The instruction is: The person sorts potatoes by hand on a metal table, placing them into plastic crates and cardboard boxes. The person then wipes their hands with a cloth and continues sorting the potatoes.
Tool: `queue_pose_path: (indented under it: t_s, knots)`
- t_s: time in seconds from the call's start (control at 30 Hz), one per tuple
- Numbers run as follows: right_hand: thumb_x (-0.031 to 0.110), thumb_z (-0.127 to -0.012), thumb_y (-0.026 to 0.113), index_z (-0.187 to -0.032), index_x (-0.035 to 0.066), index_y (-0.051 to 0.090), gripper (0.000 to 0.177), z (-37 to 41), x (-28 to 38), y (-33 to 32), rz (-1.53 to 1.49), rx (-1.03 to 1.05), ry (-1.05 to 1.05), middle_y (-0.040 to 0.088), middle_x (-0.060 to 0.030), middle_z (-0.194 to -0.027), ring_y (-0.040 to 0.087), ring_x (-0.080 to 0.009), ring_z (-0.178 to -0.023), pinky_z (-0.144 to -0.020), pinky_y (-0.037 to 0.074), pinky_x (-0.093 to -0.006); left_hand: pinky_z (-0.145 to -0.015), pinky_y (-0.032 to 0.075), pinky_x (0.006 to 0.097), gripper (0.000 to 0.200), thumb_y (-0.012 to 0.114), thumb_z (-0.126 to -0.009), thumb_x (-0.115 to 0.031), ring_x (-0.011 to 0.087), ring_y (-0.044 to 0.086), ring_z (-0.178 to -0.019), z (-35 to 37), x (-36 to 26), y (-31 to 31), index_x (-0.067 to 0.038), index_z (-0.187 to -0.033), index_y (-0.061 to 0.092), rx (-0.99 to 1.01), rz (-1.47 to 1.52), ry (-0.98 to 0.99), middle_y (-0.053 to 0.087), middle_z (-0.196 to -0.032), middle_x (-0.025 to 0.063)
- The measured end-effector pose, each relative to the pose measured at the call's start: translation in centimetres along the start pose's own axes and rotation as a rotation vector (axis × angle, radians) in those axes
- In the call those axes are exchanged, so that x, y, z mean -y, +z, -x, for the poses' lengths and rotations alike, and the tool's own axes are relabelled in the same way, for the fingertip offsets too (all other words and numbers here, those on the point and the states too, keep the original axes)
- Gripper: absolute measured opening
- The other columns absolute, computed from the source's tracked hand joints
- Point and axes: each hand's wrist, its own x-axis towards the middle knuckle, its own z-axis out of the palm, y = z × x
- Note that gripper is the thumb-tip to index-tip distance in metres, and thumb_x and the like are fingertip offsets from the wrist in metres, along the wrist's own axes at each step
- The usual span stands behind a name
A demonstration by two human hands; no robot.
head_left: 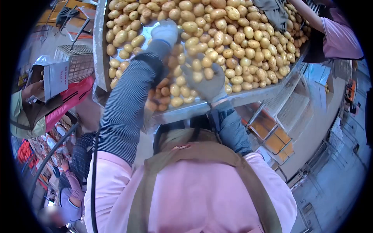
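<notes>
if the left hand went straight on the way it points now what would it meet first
Most likely the potatoes just beyond the left hand, heaped toward the far side of the metal tray. Its height over them is unclear, so it might pass above the nearest ones.

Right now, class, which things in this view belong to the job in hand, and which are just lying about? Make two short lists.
Job in hand:
potatoes
metal tray
left hand and right hand, both gloved, at the potatoes

Seemingly just lying about:
wire crate on the left
orange panel on the right
</notes>
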Motion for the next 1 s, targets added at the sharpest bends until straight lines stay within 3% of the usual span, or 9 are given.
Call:
queue_pose_path:
  t_s: [0.1, 0.23, 0.37, 0.47, 0.67, 0.8, 0.9, 0.97, 1.0]
  knots:
    - [0.005, -0.089, 0.071, -0.142, -0.005, 0.043, 0.060, -0.4, -0.2, -1.0, 0.398, -0.058, -0.081, 0.050, -0.0177, -0.146, 0.056, -0.0275, -0.129, -0.101, 0.054, -0.0377, -0.091, 0.054, 0.0462, 0.043, 0.065, -0.090, -0.029, 0.0361, 0.066, -0.115, 1.0, -1.0, -2.8, -0.002, -0.123, 0.058, 0.154, -0.020, 0.001, 0.065, -0.126, 0.0228]
    - [0.001, -0.088, 0.071, -0.139, -0.007, 0.044, 0.058, 0.3, -0.1, -0.5, 0.390, -0.060, -0.109, 0.052, -0.0160, -0.145, 0.061, -0.0248, -0.122, -0.098, 0.057, -0.0341, -0.089, 0.054, 0.0487, 0.045, 0.067, -0.088, -0.029, 0.0400, 0.066, -0.110, 0.9, 0.5, -1.1, -0.006, -0.124, 0.053, 0.099, 0.045, 0.164, 0.067, -0.119, 0.0229]
    - [-0.002, -0.086, 0.071, -0.136, -0.004, 0.048, 0.055, 1.8, -1.3, -1.6, 0.676, 0.032, -0.259, 0.064, -0.0133, -0.131, 0.064, -0.0199, -0.114, -0.087, 0.059, -0.0333, -0.087, 0.054, 0.0484, 0.047, 0.066, -0.088, -0.033, 0.0408, 0.066, -0.104, 1.0, 2.5, 0.9, -0.011, -0.127, 0.052, 0.059, -0.080, 0.441, 0.067, -0.114, 0.0236]
    - [-0.004, -0.082, 0.073, -0.135, -0.003, 0.050, 0.057, 3.2, -0.6, 0.0, 1.129, -0.072, -0.304, 0.068, -0.0126, -0.124, 0.065, -0.0182, -0.110, -0.085, 0.059, -0.0318, -0.090, 0.053, 0.0454, 0.048, 0.065, -0.089, -0.027, 0.0387, 0.064, -0.110, 2.1, 1.9, 1.3, -0.011, -0.132, 0.052, 0.005, -0.052, 0.385, 0.065, -0.120, 0.0233]
    - [-0.005, -0.087, 0.067, -0.139, 0.000, 0.047, 0.056, 3.8, -0.9, -1.9, 0.728, -0.011, -0.241, 0.064, -0.0135, -0.130, 0.066, -0.0243, -0.110, -0.089, 0.059, -0.0350, -0.089, 0.055, 0.0414, 0.041, 0.065, -0.086, -0.027, 0.0335, 0.068, -0.105, 3.5, 4.6, -0.5, -0.016, -0.126, 0.063, -0.006, 0.206, 0.219, 0.069, -0.117, 0.0161]
    - [0.006, -0.099, 0.054, -0.142, 0.002, 0.044, 0.044, 3.8, -0.5, -2.1, -0.368, -0.120, 0.131, 0.056, -0.0150, -0.139, 0.062, -0.0320, -0.118, -0.097, 0.056, -0.0458, -0.077, 0.057, 0.0323, 0.044, 0.074, -0.087, -0.030, 0.0195, 0.070, -0.086, 9.1, 3.0, -2.8, -0.010, -0.125, 0.063, -0.042, 0.947, -0.049, 0.071, -0.113, 0.0116]
    - [0.042, -0.105, 0.038, -0.141, 0.004, 0.045, 0.053, 2.3, -2.6, -7.2, 0.558, -0.063, -0.093, 0.051, -0.0142, -0.141, 0.052, -0.0307, -0.128, -0.107, 0.047, -0.0478, -0.080, 0.056, 0.0357, 0.048, 0.070, -0.092, -0.024, 0.0246, 0.068, -0.091, 16.6, -2.7, -2.2, -0.016, -0.137, 0.056, -0.088, 0.419, 0.283, 0.062, -0.110, 0.0133]
    - [0.054, -0.103, 0.039, -0.143, 0.007, 0.046, 0.062, 2.6, -2.0, -3.6, -0.284, -0.163, 0.057, 0.053, -0.0130, -0.136, 0.054, -0.0281, -0.125, -0.106, 0.047, -0.0425, -0.082, 0.056, 0.0413, 0.056, 0.070, -0.086, -0.027, 0.0362, 0.065, -0.099, 20.6, -6.6, -2.6, -0.025, -0.140, 0.054, 0.034, 0.305, 0.414, 0.061, -0.116, 0.0198]
    - [0.053, -0.103, 0.038, -0.143, 0.007, 0.046, 0.061, 2.6, -2.0, -3.8, -0.300, -0.149, 0.038, 0.053, -0.0128, -0.137, 0.053, -0.0281, -0.125, -0.106, 0.047, -0.0425, -0.080, 0.056, 0.0453, 0.058, 0.070, -0.085, -0.028, 0.0391, 0.064, -0.103, 21.3, -8.1, -2.2, -0.028, -0.140, 0.053, 0.127, 0.220, 0.360, 0.057, -0.127, 0.0234]
